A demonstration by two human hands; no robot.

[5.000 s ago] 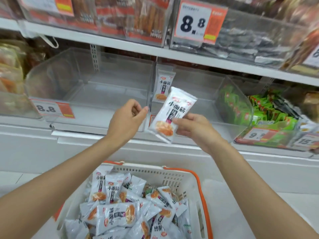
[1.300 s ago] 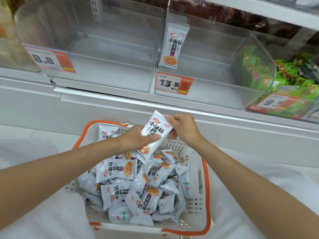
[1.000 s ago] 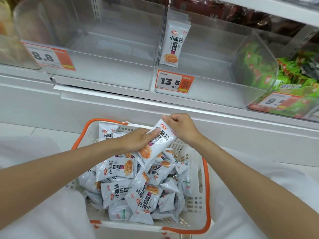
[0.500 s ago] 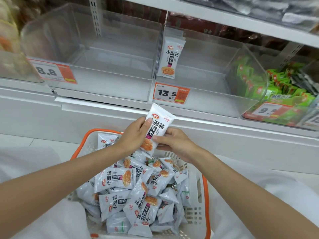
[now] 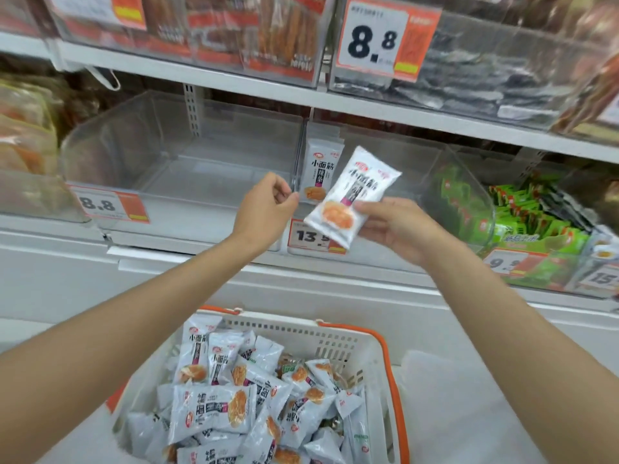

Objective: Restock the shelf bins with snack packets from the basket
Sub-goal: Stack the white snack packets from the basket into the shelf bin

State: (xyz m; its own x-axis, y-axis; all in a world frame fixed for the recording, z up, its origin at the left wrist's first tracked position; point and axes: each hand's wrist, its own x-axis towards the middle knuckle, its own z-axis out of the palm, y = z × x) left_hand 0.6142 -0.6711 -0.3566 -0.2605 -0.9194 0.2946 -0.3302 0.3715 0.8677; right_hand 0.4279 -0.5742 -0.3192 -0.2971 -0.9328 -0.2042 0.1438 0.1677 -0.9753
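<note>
The right hand (image 5: 398, 229) pinches 1 white snack packet (image 5: 351, 195) by its lower edge, tilted, in front of the clear bin (image 5: 462, 182) tagged 13.5; the left hand (image 5: 264, 209) hovers just beside it, fingers loosely curled, holding nothing; 1 matching packet (image 5: 320, 172) stands inside that bin; the basket (image 5: 375, 346) below holds many more.
</note>
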